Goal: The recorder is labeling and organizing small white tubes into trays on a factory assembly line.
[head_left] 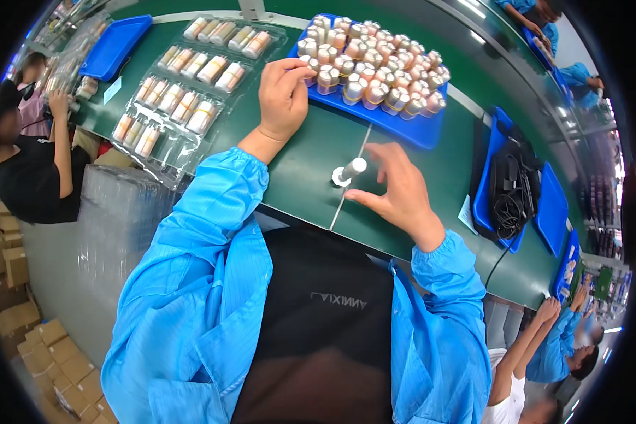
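Observation:
A blue tray (pixel 431 131) at the far side of the table holds many small silver-topped, pinkish cylinders (pixel 374 92). At its left edge my left hand (pixel 284 99) has its fingers curled, the tips against one of the outermost cylinders; part of the grip is hidden. On the green table in front of me, a silver-white cylindrical piece with a wider white hexagonal end (pixel 352 170) leans to the right. Just right of it, my right hand (pixel 401 189) is open, thumb and fingers spread around its side without visibly touching it.
Clear plastic blister trays (pixel 138 152) with rows of banded cylinders lie on the left. Beyond them is another blue tray (pixel 116 46). At right, a blue tray holds a black device with cables (pixel 510 187). Co-workers sit at both sides; cartons (pixel 63 360) stand lower left.

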Available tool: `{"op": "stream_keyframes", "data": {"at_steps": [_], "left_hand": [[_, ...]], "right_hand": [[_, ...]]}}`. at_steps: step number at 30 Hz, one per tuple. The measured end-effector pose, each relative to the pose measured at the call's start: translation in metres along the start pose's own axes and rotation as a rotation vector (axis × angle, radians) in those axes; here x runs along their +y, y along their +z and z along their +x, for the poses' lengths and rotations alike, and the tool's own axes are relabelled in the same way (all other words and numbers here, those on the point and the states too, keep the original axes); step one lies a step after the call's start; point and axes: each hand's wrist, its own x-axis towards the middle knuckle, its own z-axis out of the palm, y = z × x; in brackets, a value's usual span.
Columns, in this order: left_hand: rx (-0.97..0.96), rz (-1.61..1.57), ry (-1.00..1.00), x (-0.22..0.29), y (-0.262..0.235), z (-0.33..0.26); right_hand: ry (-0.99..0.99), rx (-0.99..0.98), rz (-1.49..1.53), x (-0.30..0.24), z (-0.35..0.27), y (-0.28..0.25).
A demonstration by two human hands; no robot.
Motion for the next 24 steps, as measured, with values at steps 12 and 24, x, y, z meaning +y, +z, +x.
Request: {"op": "stream_keyframes", "data": {"at_steps": [12, 24], "left_hand": [[-0.381, 0.292, 0.182, 0.037, 0.004, 0.022], [-0.470, 0.269, 0.086, 0.048, 0.026, 0.027]], "right_hand": [[-0.147, 0.377, 0.279, 0.035, 0.022, 0.020], [-0.037, 0.494, 0.120, 0.057, 0.014, 0.017]]}}
